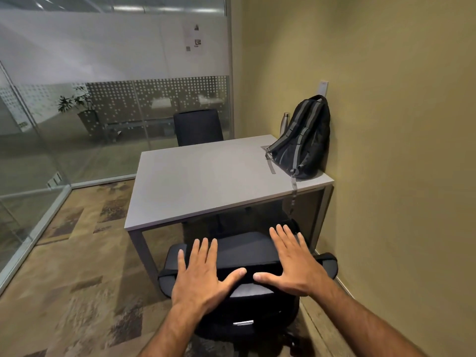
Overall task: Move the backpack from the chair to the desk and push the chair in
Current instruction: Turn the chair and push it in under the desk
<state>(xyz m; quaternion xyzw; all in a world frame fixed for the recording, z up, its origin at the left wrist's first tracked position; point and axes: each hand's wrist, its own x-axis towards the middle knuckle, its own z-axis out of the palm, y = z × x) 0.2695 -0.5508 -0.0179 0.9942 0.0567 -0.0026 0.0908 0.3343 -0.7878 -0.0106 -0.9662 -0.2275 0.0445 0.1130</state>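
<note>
Here, on the left, a glass partition (77, 124) closes off the room, with a potted plant (77, 101) behind it. The left hand (203, 274) lies flat on the top of the chair (247, 256) backrest, its fingers (198, 251) spread wide and straight, gripping nothing; the thumb points inward along the top edge. The chair itself stands just in front of the counter (206, 176), its seat not yet under it, armrests showing at either side. Beyond the counter a second dark chair (197, 126) faces this way. The right hand (293, 261) mirrors the left, palm down on the backrest, fingers fanned open and holding nothing, thumb tip close to the other thumb but apart from it. Farther right, the backpack (304, 140) sits on the counter's far right corner, leaning upright against the yellow wall (386, 124), one strap dangling over the near edge. A metal bottle (285, 124) stands just behind it.
</note>
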